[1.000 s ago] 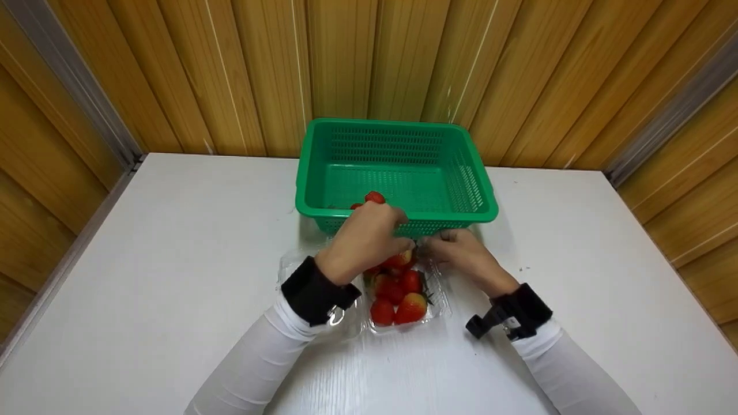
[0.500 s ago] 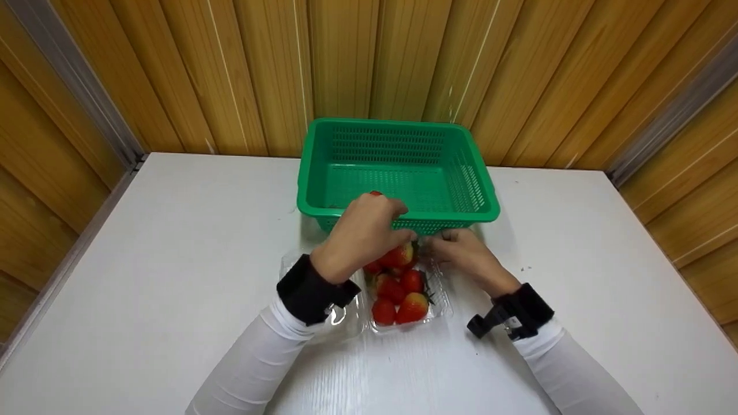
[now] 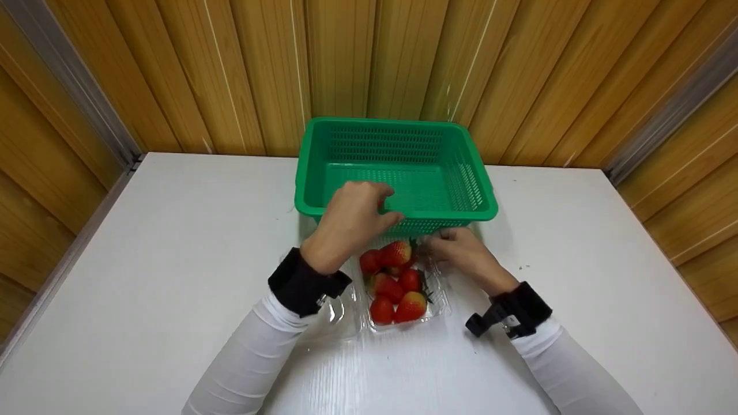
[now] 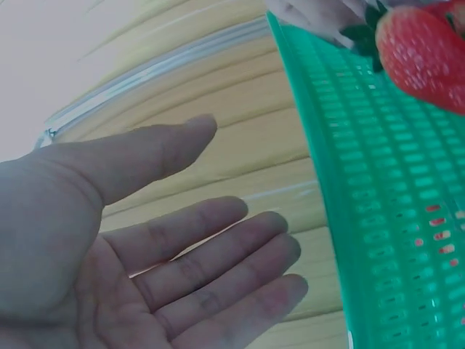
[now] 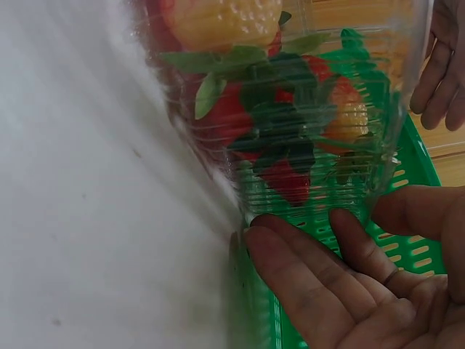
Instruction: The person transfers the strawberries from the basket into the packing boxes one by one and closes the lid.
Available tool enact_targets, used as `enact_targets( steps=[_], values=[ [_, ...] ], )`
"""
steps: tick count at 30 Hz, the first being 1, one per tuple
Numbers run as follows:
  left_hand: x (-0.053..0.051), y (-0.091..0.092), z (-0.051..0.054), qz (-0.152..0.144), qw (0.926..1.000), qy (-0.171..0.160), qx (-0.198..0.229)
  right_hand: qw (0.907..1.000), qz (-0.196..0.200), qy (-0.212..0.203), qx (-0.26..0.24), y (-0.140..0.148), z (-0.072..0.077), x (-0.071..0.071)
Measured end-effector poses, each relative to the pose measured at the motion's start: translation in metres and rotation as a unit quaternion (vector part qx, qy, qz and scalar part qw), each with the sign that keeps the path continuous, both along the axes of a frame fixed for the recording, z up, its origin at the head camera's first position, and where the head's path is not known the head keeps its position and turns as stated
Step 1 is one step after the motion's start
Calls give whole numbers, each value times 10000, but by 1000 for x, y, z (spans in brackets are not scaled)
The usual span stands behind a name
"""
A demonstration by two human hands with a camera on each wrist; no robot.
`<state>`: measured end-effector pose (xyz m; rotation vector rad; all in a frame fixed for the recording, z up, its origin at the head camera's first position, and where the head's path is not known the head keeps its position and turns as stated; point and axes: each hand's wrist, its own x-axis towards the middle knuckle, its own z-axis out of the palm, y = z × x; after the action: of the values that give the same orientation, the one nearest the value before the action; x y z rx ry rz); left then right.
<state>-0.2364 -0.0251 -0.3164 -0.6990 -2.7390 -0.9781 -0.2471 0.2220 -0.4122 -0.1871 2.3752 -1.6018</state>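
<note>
My left hand (image 3: 351, 219) is over the near rim of the green plastic basket (image 3: 398, 215). In the left wrist view its fingers (image 4: 211, 291) and thumb are extended, with nothing between them. A clear plastic clamshell box (image 3: 441, 308) lies in front of the basket, filled with several red strawberries (image 3: 398, 288). My right hand (image 3: 461, 253) is at the box's far right corner. Its fingertips (image 5: 265, 236) touch the clear end wall, as the right wrist view shows. Red fruit shows through the basket's slots (image 4: 439, 233); my left hand mostly hides it in the head view.
The box's clear lid (image 3: 337, 320) lies folded out to the left, partly under my left forearm. A white table (image 3: 144, 276) carries everything. Wood-patterned panels (image 3: 340, 57) stand close behind the basket.
My left hand has moved left and away from the box towards the basket, exposing more strawberries at the box's far end. The right hand, box and basket have stayed in place.
</note>
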Motion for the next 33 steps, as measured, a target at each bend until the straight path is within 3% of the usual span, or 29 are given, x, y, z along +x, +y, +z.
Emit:
enact_targets(
  steps=[11, 23, 33],
  values=[
    [-16, -10, -9, 372, 9991, 147, 168, 9999, 35, 112, -76, 0, -2, -1],
    [-26, -20, -16, 640, 9976, -100, 263, 10000, 2, 61, -14, -1, -2, 0],
    [-37, -27, -25, 859, 9961, -103, 161, 9999, -46, -7, -113, -1, -2, 0]
  ],
)
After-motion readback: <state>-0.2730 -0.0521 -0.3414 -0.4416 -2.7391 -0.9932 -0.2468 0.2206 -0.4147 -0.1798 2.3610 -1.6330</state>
